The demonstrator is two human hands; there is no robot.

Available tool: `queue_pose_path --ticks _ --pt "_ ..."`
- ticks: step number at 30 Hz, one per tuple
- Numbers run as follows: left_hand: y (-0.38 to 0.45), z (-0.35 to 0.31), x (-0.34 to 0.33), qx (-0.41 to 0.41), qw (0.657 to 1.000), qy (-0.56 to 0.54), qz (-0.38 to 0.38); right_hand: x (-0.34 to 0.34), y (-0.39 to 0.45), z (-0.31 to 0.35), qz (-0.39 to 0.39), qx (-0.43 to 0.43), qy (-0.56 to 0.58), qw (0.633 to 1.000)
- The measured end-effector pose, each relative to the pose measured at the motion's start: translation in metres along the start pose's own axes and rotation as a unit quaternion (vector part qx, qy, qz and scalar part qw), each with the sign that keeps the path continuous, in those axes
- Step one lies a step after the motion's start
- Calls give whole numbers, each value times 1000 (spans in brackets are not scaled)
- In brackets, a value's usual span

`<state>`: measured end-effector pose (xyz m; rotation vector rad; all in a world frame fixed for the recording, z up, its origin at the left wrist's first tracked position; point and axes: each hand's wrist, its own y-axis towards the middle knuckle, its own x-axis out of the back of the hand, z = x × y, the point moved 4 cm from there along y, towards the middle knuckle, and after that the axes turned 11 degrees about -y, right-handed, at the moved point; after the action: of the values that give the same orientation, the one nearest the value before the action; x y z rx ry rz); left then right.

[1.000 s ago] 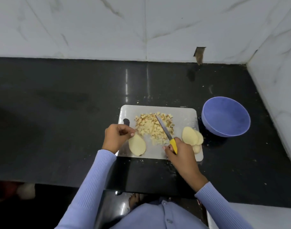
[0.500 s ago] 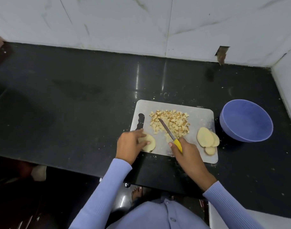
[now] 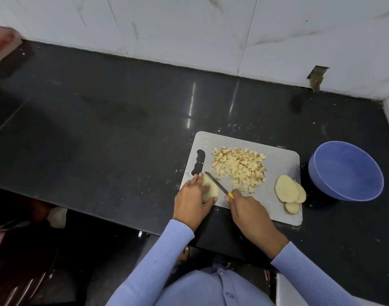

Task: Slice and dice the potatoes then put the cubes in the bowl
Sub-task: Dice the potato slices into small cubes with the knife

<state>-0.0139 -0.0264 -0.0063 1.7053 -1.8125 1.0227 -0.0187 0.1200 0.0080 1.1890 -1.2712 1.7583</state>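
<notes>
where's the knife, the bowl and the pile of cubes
knife [image 3: 216,180], head view, middle of the blade
bowl [image 3: 346,186], head view, inner wall near the front rim
pile of cubes [image 3: 240,167], head view, centre of the heap

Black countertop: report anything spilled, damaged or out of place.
Small pale potato crumbs lie scattered on the black countertop beyond the grey cutting board. The white wall tile has a broken notch at its base.

The left hand [image 3: 192,198] covers much of the pale flat potato slice [image 3: 211,189], the right hand [image 3: 247,208] hides most of the knife's yellow handle [image 3: 230,195], and a blurred pinkish object [image 3: 1,44] at the black bench's far left corner is cut off by the frame edge.
</notes>
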Motion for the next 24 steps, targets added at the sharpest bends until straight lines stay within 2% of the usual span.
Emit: queue_pose_path --ticks 10,20,24 --pt "-1 -3 1 1 1000 3 -2 -4 4 16 25 -7 -62 998" --pt "-1 -8 4 1 1000 22 5 -20 -43 -14 69 -22 -96 993" --pt "-3 -6 4 0 1000 18 2 -21 -44 -19 65 -37 -62 995"
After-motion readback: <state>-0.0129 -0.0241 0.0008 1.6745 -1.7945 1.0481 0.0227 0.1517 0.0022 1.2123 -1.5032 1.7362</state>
